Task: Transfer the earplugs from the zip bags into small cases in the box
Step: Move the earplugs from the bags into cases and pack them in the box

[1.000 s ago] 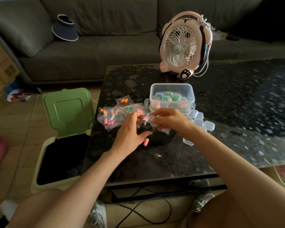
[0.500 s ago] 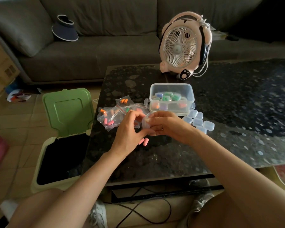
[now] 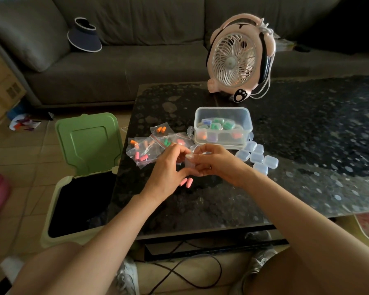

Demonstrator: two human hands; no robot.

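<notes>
I see both hands meeting low over the dark table (image 3: 307, 133), just in front of the box (image 3: 222, 109). The left hand (image 3: 168, 170) has its fingers curled, and its thumb and first fingers pinch a small clear item (image 3: 189, 162). The right hand (image 3: 218, 163) holds the same item from the other side, with its fingers bent around it. This item is transparent and half covered by the fingers, so I cannot tell whether it is a small case or a zip bag. Two pink earplugs (image 3: 186, 182) lie loose on the table, side by side, just beside the left hand's lower fingers. The zip bags (image 3: 145, 151) lie in a flat heap to the left of the hands, and orange, green and pink earplugs show through the plastic. The box is clear and open, and it holds small cases with green, blue and orange contents. A group of empty small cases (image 3: 257, 156) sits on the table to the right of the hands, near the box's front corner. A pink fan (image 3: 234, 58) stands upright behind the box.
</notes>
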